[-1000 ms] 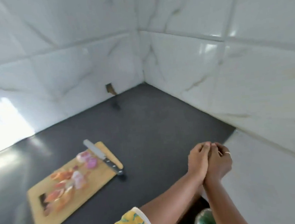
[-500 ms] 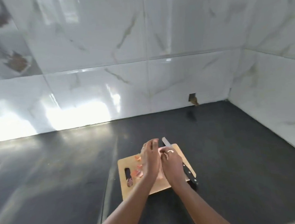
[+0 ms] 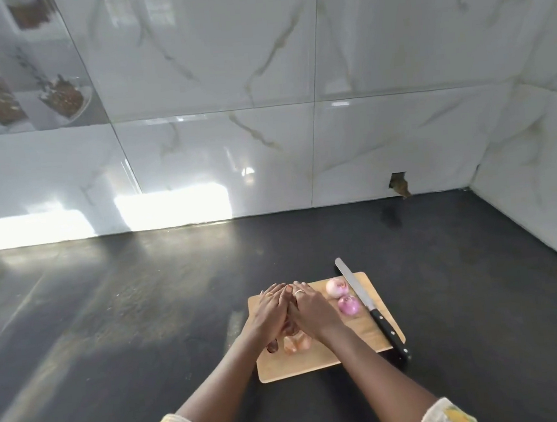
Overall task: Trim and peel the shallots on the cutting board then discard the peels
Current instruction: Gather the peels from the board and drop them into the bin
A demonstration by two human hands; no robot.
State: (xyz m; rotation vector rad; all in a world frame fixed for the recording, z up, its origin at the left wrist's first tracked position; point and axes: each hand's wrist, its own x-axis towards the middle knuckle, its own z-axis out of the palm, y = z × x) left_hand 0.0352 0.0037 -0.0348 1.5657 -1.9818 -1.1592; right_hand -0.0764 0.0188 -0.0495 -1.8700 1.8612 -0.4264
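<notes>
A wooden cutting board (image 3: 320,362) lies on the dark counter. Two peeled shallots, a pale one (image 3: 336,287) and a purple one (image 3: 348,305), sit near its far right corner. Orange-brown peels (image 3: 296,343) lie in a small heap at the board's middle. My left hand (image 3: 272,313) and my right hand (image 3: 314,311) rest on the board with straight fingers, palms facing each other and fingertips meeting, closing in on the heap from both sides. Part of the heap is hidden between the palms. A long knife (image 3: 354,283) with a black handle lies along the board's right edge.
The dark counter (image 3: 144,306) stretches to the left and behind the board. White marble-look tiled walls (image 3: 381,134) stand at the back and on the right, meeting in a corner. A small broken hole (image 3: 399,185) shows in the back wall's base.
A second ago both hands were pressed together off to the right of the board. The view has swung back and the hands now rest on the board around the peels.
</notes>
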